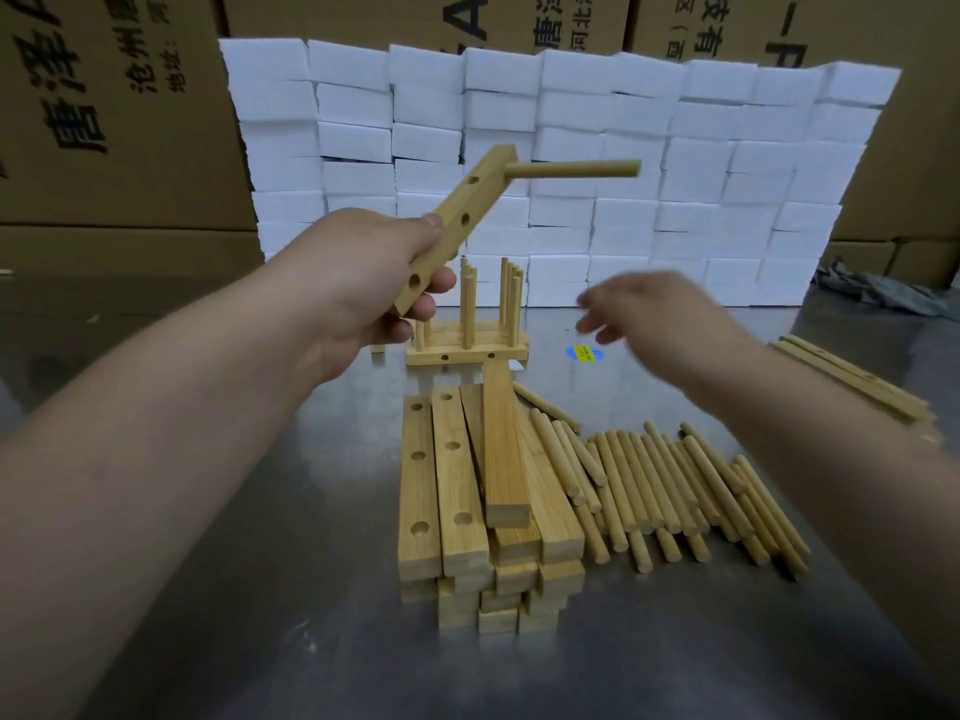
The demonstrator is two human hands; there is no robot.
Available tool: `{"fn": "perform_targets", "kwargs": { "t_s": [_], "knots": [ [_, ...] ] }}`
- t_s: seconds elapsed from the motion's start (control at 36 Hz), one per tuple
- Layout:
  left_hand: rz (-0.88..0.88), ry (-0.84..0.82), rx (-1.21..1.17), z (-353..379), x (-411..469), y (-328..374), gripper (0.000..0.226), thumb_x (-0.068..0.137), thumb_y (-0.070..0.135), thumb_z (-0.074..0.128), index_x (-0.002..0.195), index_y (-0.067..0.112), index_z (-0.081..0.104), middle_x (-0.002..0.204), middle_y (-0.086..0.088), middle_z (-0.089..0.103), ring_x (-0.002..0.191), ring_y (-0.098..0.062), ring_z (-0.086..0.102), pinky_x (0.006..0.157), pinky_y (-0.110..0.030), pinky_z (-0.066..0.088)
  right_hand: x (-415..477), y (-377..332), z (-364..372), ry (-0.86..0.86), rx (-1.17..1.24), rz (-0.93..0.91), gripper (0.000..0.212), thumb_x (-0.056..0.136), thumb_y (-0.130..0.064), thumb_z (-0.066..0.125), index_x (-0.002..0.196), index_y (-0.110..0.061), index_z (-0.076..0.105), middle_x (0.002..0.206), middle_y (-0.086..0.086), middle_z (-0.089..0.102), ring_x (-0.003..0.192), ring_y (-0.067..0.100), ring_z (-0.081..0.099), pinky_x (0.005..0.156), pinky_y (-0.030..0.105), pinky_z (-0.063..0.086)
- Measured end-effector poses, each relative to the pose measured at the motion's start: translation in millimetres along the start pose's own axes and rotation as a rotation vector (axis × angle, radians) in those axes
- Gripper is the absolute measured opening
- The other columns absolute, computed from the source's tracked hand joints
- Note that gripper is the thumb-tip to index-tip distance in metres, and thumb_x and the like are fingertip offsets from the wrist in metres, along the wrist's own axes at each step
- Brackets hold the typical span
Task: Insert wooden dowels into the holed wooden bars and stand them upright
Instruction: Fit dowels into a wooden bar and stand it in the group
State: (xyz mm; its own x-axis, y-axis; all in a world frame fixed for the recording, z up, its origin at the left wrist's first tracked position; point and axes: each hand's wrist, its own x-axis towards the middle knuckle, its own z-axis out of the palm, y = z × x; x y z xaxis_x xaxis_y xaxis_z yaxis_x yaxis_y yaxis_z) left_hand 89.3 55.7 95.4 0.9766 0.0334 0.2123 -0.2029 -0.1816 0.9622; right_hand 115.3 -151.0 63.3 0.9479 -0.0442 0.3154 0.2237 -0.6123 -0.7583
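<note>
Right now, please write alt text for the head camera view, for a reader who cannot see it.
The left hand holds a holed wooden bar in the air, one dowel stuck in its far end. The blurred right hand hangs open; on the table lie loose dowels, a stack of bars and finished bars with upright dowels.

My left grip [374, 288] curls round the lower end of a holed bar [457, 220], tilted up to the right, with one dowel [571, 170] seated in its top hole. My right grip [654, 309] hangs blurred, fingers loose, holding nothing. On the bench [260, 563] lie stacked bars [457, 485], loose dowels [675, 485] just beside them, and finished bars [467, 350] with upright dowels behind.
</note>
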Motion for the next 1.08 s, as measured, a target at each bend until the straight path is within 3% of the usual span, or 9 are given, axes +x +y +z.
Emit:
{"fn": "perform_targets", "kwargs": {
  "t_s": [0.11,0.22,0.39,0.5,0.61,0.67,0.81,0.97,1.08],
  "knots": [
    [-0.011,-0.017,-0.003,4,-2,-1,0.023,0.095,0.031,0.047,0.091,0.013,0.061,0.05,0.009,0.061,0.039,-0.006,0.049,0.043,-0.016,0.038,-4,25,25,-0.337,-0.515,-0.04,0.031,0.098,-0.023,0.035,0.113,-0.03,0.061,0.107,-0.012,0.056,0.068,-0.008,0.058,0.061,0.017,0.043],
    [-0.006,-0.036,0.008,6,-4,-1,0.023,0.095,0.03,0.048,0.086,0.015,0.062,0.049,0.009,0.06,0.039,-0.005,0.049,0.043,-0.016,0.038,-5,33,32,-0.471,-0.616,0.03,0.038,0.1,-0.023,0.026,0.119,-0.009,0.056,0.124,0.004,0.055,0.109,0.02,0.05,0.084,0.027,0.035],
    [-0.003,-0.055,0.02,9,-5,-1,0.022,0.095,0.029,0.047,0.089,0.014,0.062,0.049,0.009,0.06,0.04,-0.005,0.048,0.044,-0.018,0.038,-4,42,33,-0.43,-0.608,0.076,0.044,0.101,-0.035,0.027,0.115,-0.01,0.06,0.119,0.009,0.059,0.108,0.023,0.052,0.085,0.028,0.036],
    [-0.005,-0.05,0.025,10,-5,-2,0.021,0.095,0.029,0.047,0.091,0.014,0.061,0.05,0.009,0.061,0.04,-0.005,0.048,0.043,-0.016,0.038,-4,43,35,-0.399,-0.706,0.045,0.038,0.101,-0.025,0.03,0.113,-0.004,0.059,0.118,0.013,0.058,0.106,0.027,0.053,0.084,0.03,0.04],
    [-0.027,-0.042,-0.015,10,-3,-2,0.02,0.096,0.029,0.047,0.09,0.015,0.061,0.051,0.008,0.062,0.041,-0.006,0.049,0.044,-0.017,0.039,2,47,32,-0.277,-0.737,0.032,0.033,0.093,-0.016,0.047,0.123,-0.022,0.057,0.126,0.003,0.054,0.115,0.022,0.05,0.086,0.027,0.039],
    [-0.057,-0.048,-0.047,10,-3,-3,0.021,0.096,0.028,0.047,0.093,0.014,0.061,0.053,0.007,0.062,0.041,-0.006,0.049,0.042,-0.016,0.039,4,49,30,-0.221,-0.767,0.005,0.035,0.091,-0.009,0.044,0.119,-0.025,0.059,0.122,0.001,0.056,0.108,0.02,0.053,0.076,0.022,0.038],
    [-0.166,-0.079,-0.2,9,-1,-3,0.027,0.098,0.024,0.039,0.092,0.01,0.062,0.053,0.004,0.06,0.038,-0.007,0.047,0.04,-0.012,0.037,4,32,19,0.082,-0.604,-0.09,0.027,0.091,-0.009,0.036,0.092,-0.03,0.053,0.077,-0.005,0.051,0.061,0.012,0.045,0.048,0.024,0.027],
    [-0.22,-0.046,-0.299,6,2,-2,0.027,0.097,0.021,0.036,0.091,0.01,0.06,0.055,0.002,0.061,0.039,-0.008,0.048,0.042,-0.012,0.037,-14,-16,-4,0.298,-0.099,-0.286,0.028,0.086,-0.015,0.041,0.098,-0.033,0.058,0.065,-0.008,0.055,0.043,0.001,0.045,0.049,0.023,0.031],
    [-0.228,-0.083,-0.293,9,1,-2,0.029,0.096,0.019,0.034,0.094,0.009,0.061,0.058,0.001,0.061,0.039,-0.009,0.048,0.041,-0.012,0.037,-26,-35,-9,0.309,0.123,-0.35,0.027,0.088,-0.012,0.045,0.093,-0.028,0.066,0.063,-0.015,0.057,0.049,-0.002,0.047,0.046,0.014,0.039]
  ]
}}
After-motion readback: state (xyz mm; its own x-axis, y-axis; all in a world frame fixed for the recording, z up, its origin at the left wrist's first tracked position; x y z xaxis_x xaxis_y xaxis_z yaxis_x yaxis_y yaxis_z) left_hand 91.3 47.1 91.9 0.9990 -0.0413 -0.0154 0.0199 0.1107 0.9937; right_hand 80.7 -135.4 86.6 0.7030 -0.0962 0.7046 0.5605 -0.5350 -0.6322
